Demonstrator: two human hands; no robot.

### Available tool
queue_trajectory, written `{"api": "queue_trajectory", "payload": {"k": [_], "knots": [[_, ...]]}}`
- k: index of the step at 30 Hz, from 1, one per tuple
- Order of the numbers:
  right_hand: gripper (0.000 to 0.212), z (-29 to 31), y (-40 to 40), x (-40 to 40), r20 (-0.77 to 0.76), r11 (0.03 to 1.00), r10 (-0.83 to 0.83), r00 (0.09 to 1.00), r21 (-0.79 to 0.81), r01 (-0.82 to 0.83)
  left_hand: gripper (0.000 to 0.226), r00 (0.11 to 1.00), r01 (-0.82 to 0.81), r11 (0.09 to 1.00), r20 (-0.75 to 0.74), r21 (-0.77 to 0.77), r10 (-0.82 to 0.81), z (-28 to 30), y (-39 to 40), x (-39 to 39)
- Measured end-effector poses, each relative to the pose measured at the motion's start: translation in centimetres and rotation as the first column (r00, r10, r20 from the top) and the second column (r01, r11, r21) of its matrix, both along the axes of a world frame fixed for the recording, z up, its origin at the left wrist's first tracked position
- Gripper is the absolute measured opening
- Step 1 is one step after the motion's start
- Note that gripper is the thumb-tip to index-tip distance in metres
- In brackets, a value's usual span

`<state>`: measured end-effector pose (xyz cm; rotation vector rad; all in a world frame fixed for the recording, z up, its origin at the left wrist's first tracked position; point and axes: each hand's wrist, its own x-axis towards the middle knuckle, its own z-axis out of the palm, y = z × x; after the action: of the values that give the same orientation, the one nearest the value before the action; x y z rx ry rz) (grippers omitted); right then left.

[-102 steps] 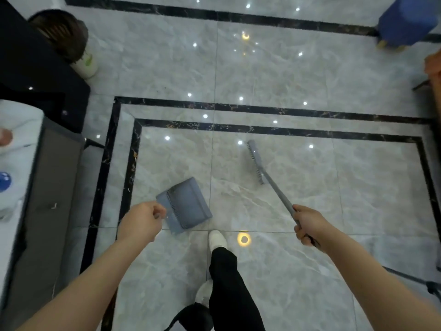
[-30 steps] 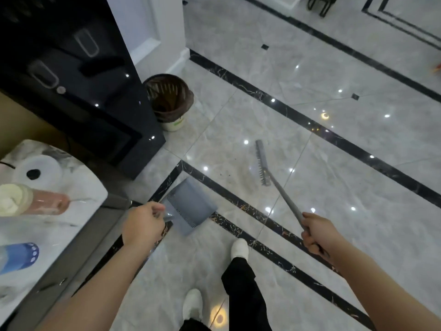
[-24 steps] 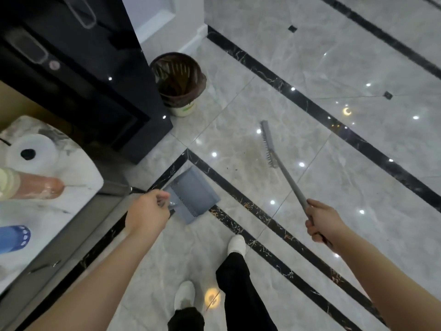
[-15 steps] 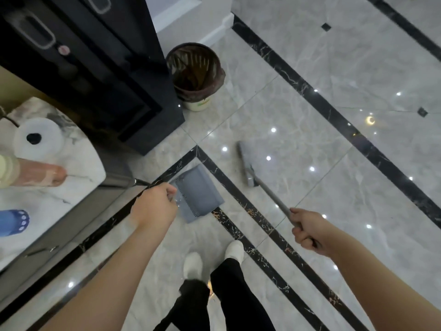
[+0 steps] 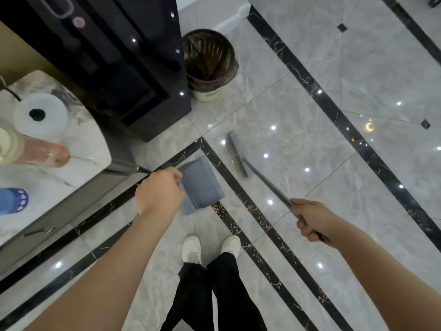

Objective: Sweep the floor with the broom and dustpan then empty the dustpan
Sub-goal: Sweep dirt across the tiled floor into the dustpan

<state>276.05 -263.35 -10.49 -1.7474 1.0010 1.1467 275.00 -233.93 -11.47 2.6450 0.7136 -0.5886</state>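
Glossy grey marble floor tiles [image 5: 298, 68] crossed by black veined border strips [image 5: 334, 111] reflect small ceiling lights. A tall glossy black cabinet [image 5: 107, 56] stands at upper left, beside a white baseboard [image 5: 229, 17]. A white marble-patterned countertop [image 5: 78, 149] fills the left edge.

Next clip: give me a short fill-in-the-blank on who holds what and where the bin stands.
1. The left hand grips the grey ____.
2. The right hand holds the handle of the ____.
3. The waste bin stands on the floor beside the ____ cabinet.
4. On the counter at the left, a white roll of ____ stands on end.

Missing words: dustpan; broom; black; paper
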Motion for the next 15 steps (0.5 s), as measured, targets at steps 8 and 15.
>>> {"api": "queue_trajectory", "payload": {"k": [8, 15], "knots": [[0.03, 0.8, 1.9, -1.4, -0.124, 0.974, -0.045, 0.991, 0.217, 0.071, 0.025, 1.0, 0.012, 1.0, 0.002, -0.029, -0.012, -0.5, 0.9, -0.4], [0.03, 0.3, 3.5, -1.8, -0.016, 0.994, -0.072, 0.997, 0.076, 0.073, 0.028, 1.0, 0.015, 0.999, -0.003, -0.031, -0.015, -0.1, 1.2, -0.6]]}}
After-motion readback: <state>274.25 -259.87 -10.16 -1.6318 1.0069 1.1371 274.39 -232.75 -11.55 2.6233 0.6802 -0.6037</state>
